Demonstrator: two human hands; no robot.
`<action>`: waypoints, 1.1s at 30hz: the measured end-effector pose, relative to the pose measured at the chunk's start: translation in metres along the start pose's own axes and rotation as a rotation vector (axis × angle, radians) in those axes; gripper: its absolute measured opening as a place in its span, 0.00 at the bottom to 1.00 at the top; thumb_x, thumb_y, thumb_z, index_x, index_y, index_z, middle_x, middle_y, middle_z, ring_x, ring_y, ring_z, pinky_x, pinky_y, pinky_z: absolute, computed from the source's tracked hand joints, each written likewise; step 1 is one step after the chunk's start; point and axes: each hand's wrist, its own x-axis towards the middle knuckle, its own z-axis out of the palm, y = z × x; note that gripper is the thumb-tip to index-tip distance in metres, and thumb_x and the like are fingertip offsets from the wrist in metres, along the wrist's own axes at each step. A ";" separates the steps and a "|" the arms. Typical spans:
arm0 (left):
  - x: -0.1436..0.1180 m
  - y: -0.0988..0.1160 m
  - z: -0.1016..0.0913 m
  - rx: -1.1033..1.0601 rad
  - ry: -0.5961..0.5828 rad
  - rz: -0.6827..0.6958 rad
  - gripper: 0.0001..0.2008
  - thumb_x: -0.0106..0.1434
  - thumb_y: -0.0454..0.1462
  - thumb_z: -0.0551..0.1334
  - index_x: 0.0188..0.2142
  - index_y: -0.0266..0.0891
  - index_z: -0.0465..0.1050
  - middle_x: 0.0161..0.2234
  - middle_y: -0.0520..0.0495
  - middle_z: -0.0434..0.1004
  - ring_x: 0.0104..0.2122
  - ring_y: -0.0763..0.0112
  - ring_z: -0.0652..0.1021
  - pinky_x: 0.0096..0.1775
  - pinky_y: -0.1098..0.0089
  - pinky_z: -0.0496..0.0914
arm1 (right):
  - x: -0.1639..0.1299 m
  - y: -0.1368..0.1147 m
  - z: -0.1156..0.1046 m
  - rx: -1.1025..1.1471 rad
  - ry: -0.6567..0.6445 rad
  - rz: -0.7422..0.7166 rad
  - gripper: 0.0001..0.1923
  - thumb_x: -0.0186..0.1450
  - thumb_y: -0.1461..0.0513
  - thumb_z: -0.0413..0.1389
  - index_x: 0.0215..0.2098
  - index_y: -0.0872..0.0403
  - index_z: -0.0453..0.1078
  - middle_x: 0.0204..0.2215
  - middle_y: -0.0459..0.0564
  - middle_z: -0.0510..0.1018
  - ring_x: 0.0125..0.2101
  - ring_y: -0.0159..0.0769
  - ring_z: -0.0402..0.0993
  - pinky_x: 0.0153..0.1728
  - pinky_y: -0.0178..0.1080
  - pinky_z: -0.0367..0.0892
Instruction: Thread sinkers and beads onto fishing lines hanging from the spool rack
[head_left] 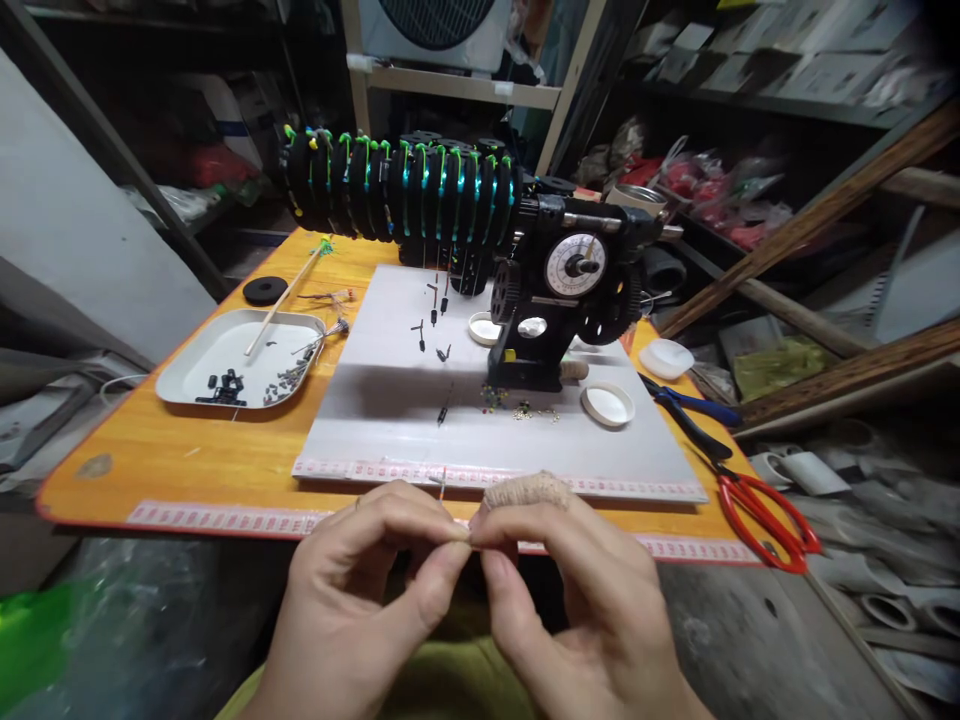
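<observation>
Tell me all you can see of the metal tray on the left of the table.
The tray is a shallow, rounded-corner rectangle, pale grey metal by its look, lying flat on the orange table left of the white board. It holds a cluster of small black parts near its front and small grey pieces to the right. A thin wooden stick rests across its far rim. Neither hand touches it.
</observation>
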 end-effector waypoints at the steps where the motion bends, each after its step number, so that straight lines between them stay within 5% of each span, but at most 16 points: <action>1: 0.000 0.000 0.000 -0.010 0.000 0.001 0.09 0.60 0.29 0.67 0.31 0.47 0.80 0.28 0.56 0.78 0.30 0.76 0.77 0.33 0.79 0.71 | -0.001 0.000 0.000 0.039 -0.014 0.047 0.07 0.61 0.72 0.56 0.36 0.58 0.73 0.28 0.50 0.76 0.29 0.32 0.75 0.29 0.33 0.72; 19: 0.001 0.006 -0.003 -0.005 -0.006 -0.024 0.10 0.58 0.29 0.68 0.30 0.48 0.83 0.28 0.54 0.79 0.28 0.77 0.77 0.30 0.80 0.69 | 0.002 -0.003 0.002 0.151 -0.017 0.064 0.08 0.61 0.72 0.55 0.32 0.56 0.74 0.25 0.49 0.76 0.27 0.34 0.75 0.27 0.35 0.73; 21: 0.001 0.007 -0.005 0.041 -0.057 -0.010 0.10 0.59 0.29 0.68 0.31 0.49 0.81 0.29 0.55 0.79 0.30 0.75 0.78 0.33 0.79 0.70 | 0.001 0.001 0.002 0.049 0.017 -0.027 0.09 0.60 0.74 0.56 0.33 0.56 0.74 0.26 0.50 0.75 0.27 0.33 0.74 0.28 0.35 0.74; 24: 0.000 0.009 -0.007 0.086 -0.104 -0.037 0.08 0.62 0.31 0.65 0.30 0.46 0.77 0.29 0.54 0.75 0.30 0.73 0.76 0.33 0.77 0.70 | -0.001 0.012 0.000 -0.214 0.086 -0.374 0.08 0.61 0.73 0.58 0.32 0.55 0.74 0.31 0.53 0.78 0.32 0.36 0.75 0.30 0.36 0.77; 28: -0.001 0.011 -0.008 0.124 -0.139 -0.108 0.06 0.64 0.33 0.63 0.29 0.44 0.73 0.28 0.52 0.73 0.29 0.71 0.76 0.30 0.73 0.70 | -0.002 0.022 -0.006 -0.328 0.020 -0.705 0.10 0.68 0.69 0.55 0.30 0.53 0.73 0.36 0.50 0.82 0.41 0.39 0.76 0.35 0.35 0.79; 33: -0.003 0.003 -0.004 0.379 -0.037 0.273 0.13 0.59 0.25 0.65 0.35 0.47 0.77 0.31 0.55 0.79 0.31 0.72 0.80 0.35 0.76 0.73 | 0.005 0.012 -0.004 -0.225 -0.016 -0.390 0.09 0.61 0.75 0.57 0.32 0.57 0.71 0.28 0.53 0.79 0.31 0.37 0.75 0.31 0.38 0.78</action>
